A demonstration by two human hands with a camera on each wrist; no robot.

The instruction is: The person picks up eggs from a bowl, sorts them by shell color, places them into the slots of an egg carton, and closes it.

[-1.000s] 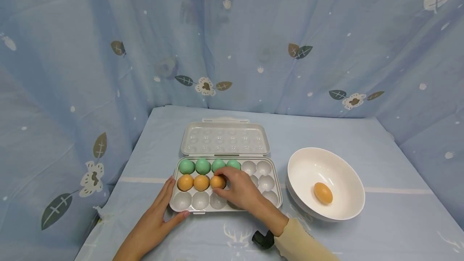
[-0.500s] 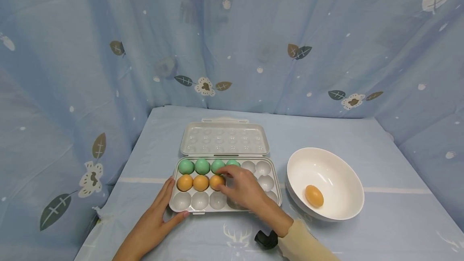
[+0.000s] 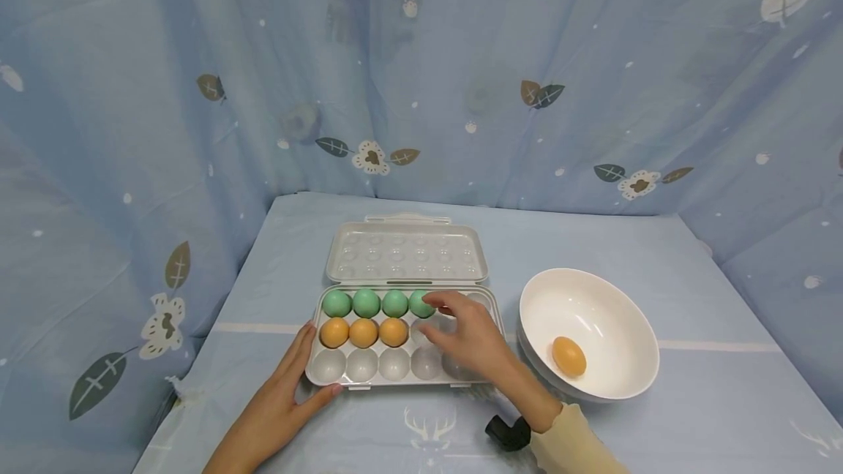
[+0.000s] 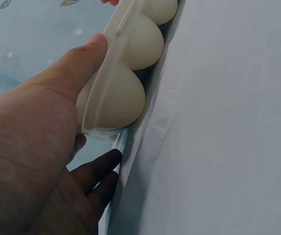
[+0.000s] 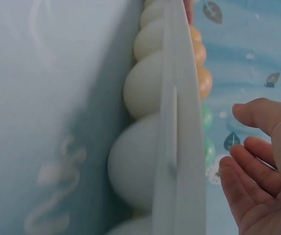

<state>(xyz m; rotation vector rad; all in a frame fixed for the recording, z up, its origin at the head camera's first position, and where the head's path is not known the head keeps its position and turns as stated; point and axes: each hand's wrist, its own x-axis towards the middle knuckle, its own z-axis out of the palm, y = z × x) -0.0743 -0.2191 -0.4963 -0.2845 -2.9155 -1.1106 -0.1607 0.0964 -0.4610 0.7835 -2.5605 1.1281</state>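
A pale egg box (image 3: 408, 368) lies with its lid (image 3: 408, 254) folded back. Several green eggs (image 3: 366, 303) fill part of its back row, and three orange eggs (image 3: 364, 333) occupy the left of the middle row. My left hand (image 3: 279, 404) rests at the box's front left corner, fingers extended along the side and thumb on the front edge. Over the right part of the box is my right hand (image 3: 470, 335), thumb and fingers apart with nothing between them, as the right wrist view (image 5: 258, 166) also shows. Its fingertips are close to the rightmost green egg (image 3: 420, 303).
To the right of the box stands a white bowl (image 3: 619, 335) with one orange egg (image 3: 569, 356) in it. A black device (image 3: 508, 433) is at my right wrist. Blue patterned cloth (image 3: 421, 79) hangs behind the table and along both sides.
My right hand has let go of the third orange egg, left in the middle row, and moved right. The egg in the bowl has rolled left. My left hand stays put.
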